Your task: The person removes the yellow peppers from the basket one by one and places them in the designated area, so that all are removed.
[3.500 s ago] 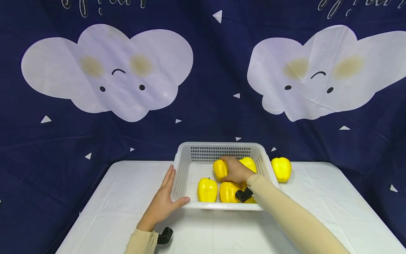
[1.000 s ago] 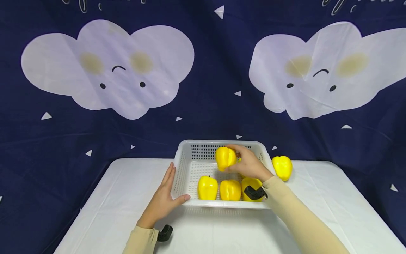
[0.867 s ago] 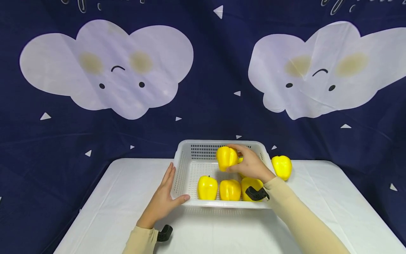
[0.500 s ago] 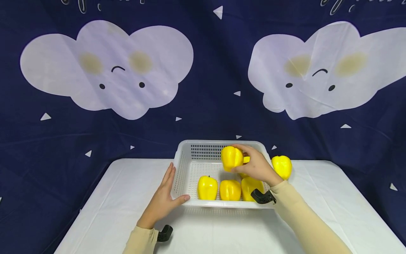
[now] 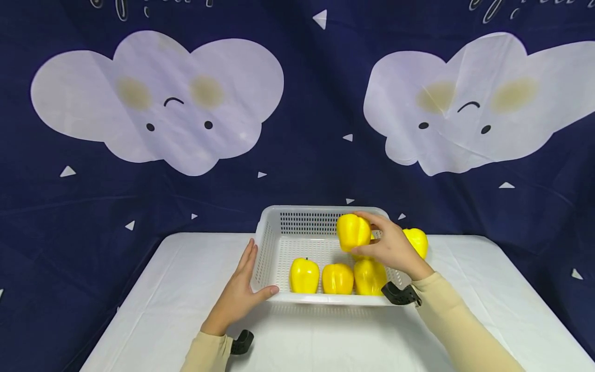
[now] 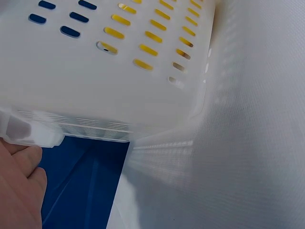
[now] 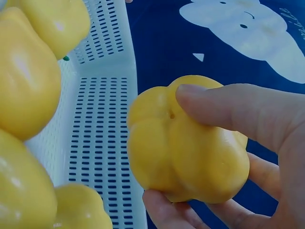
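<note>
My right hand [image 5: 394, 249] grips a yellow bell pepper [image 5: 351, 232], thumb on one side and fingers round the other, raised over the right part of a white perforated basket [image 5: 321, 299]. The right wrist view shows the lobed end of this held pepper [image 7: 190, 148] close up. Inside the basket, a front row holds a left pepper [image 5: 304, 276], a middle pepper [image 5: 338, 279] and a right pepper [image 5: 369, 278]. Another pepper behind them is mostly hidden by my right hand. My left hand [image 5: 237, 297], fingers straight, rests against the basket's left side, thumb at the front rim.
One more yellow pepper [image 5: 418, 242] lies on the white-covered table [image 5: 316, 341] just right of the basket, partly behind my right hand. A dark blue cloth [image 5: 321, 103] printed with clouds hangs behind the table.
My right hand has lifted the yellow bell pepper from within the basket and carried it rightward over it. The left hand and basket have stayed in place.
</note>
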